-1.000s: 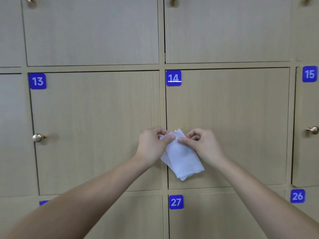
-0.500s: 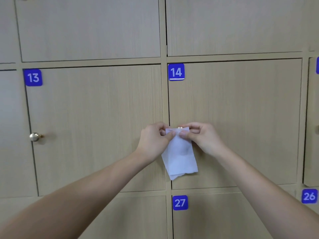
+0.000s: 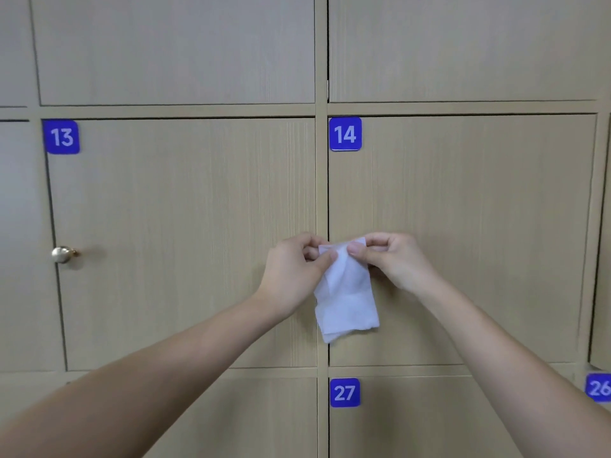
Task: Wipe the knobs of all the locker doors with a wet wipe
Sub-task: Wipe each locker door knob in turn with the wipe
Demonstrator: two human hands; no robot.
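The wet wipe [image 3: 345, 292] is white, thin and creased, folded double, hanging limp in front of the left edge of the door labelled 14 [image 3: 463, 239]. Left hand [image 3: 294, 276] and right hand [image 3: 393, 259] each pinch its top edge between thumb and fingers. Blue square labels with white numerals read 13 [image 3: 61, 137], 14 [image 3: 345, 133], 27 [image 3: 344, 392] and 26 [image 3: 599, 387]. A round brass knob [image 3: 61, 254] sits on door 13.
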